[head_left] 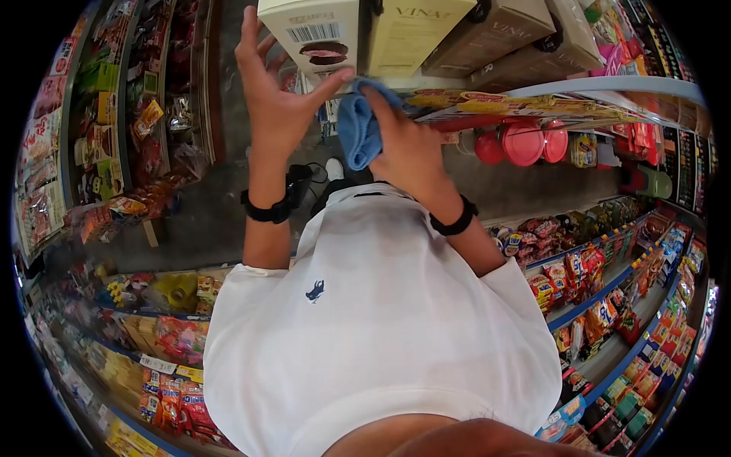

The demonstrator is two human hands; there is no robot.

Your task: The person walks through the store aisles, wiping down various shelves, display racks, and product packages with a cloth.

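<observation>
A cream carton [308, 19] with a barcode and a dark round picture stands at the shelf edge. My left hand [282, 110] grips it, fingers along its left side and thumb across its lower front corner. In my right hand [411, 148] is a folded blue cloth [358, 126], pinched near the shelf edge just below the carton. A yellow box [415, 34] sits right of the carton, and brown boxes [491, 34] follow farther right. The fingertips of my left hand are partly hidden behind the carton.
Yellow price labels [495, 100] run along the shelf edge. Round red-pink lids [523, 143] are lower on the right. Shelves of packaged snacks [99, 145] line the left, and more snack packets [579, 266] fill racks behind me. Grey floor [487, 186] lies between them.
</observation>
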